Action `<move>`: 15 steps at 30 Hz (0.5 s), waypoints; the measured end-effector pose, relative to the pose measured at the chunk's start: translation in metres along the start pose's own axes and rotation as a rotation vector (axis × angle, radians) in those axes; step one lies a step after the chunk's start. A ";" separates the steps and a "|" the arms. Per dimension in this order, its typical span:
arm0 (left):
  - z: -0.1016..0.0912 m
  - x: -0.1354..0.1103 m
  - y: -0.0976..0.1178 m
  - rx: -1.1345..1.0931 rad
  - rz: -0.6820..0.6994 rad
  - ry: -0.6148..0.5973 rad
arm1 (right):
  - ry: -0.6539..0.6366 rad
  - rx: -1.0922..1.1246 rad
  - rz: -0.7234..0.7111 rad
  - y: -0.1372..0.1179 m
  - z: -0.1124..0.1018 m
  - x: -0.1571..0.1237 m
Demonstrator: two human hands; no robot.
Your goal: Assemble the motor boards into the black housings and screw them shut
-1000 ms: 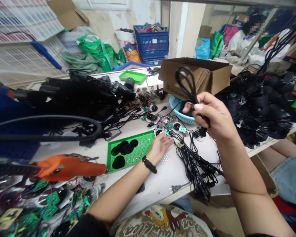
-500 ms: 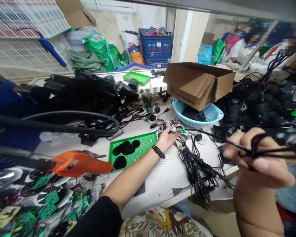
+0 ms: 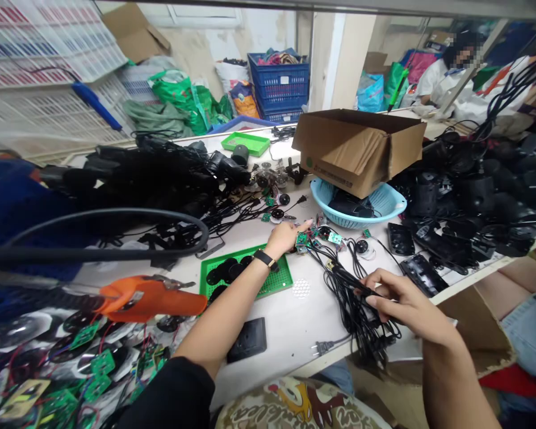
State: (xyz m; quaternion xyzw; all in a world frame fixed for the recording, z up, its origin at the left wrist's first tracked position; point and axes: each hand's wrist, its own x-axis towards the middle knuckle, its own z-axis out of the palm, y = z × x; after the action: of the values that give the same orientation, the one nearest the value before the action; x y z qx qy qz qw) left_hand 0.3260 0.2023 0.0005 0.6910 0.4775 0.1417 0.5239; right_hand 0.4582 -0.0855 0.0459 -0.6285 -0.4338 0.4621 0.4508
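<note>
My left hand (image 3: 284, 236) reaches across the white table, its fingers stretched toward a cluster of small green circuit boards (image 3: 312, 237) with wires; a black band is on its wrist. My right hand (image 3: 395, 301) is low at the table's front, its fingers pinched on a black cord from the tangled pile of black power cords (image 3: 357, 304). A green tray (image 3: 274, 282) holding black round discs lies under my left forearm.
An orange tool (image 3: 152, 298) lies at the left. A cardboard box (image 3: 357, 149) rests on a light blue basket (image 3: 384, 208). Black plastic housings (image 3: 464, 190) are heaped on the right and left. A black square plate (image 3: 247, 339) lies near the front edge. A person sits far back right.
My right hand came down from holding a looped cord in the air, swung right, and now pinches a cord in the pile. My left hand slid forward from the tray to the circuit boards.
</note>
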 end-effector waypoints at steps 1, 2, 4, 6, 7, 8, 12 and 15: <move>-0.001 0.004 0.009 0.109 0.029 0.038 | -0.009 0.026 0.016 0.005 0.008 0.002; -0.001 0.007 0.017 0.214 0.051 0.071 | -0.013 0.039 0.029 0.009 0.015 0.005; 0.001 0.013 0.034 0.386 0.074 0.114 | -0.004 0.018 0.044 0.018 0.031 0.012; 0.003 0.018 0.045 0.506 0.072 0.120 | 0.039 -0.047 0.033 0.025 0.045 0.019; 0.003 0.020 0.047 0.551 0.063 0.113 | 0.063 -0.087 0.018 0.029 0.051 0.022; 0.001 0.023 0.047 0.585 0.051 0.101 | 0.086 -0.127 -0.003 0.032 0.056 0.025; -0.014 0.027 0.030 0.627 -0.002 0.009 | 0.207 -0.099 -0.076 0.044 0.066 0.038; -0.028 0.020 0.008 0.562 -0.037 -0.083 | 0.269 0.040 -0.098 0.050 0.073 0.053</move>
State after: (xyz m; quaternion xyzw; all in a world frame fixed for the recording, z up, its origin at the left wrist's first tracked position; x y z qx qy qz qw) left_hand 0.3206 0.2355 0.0130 0.8055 0.4886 -0.0342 0.3336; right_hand 0.4046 -0.0337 -0.0249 -0.6537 -0.3904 0.3596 0.5394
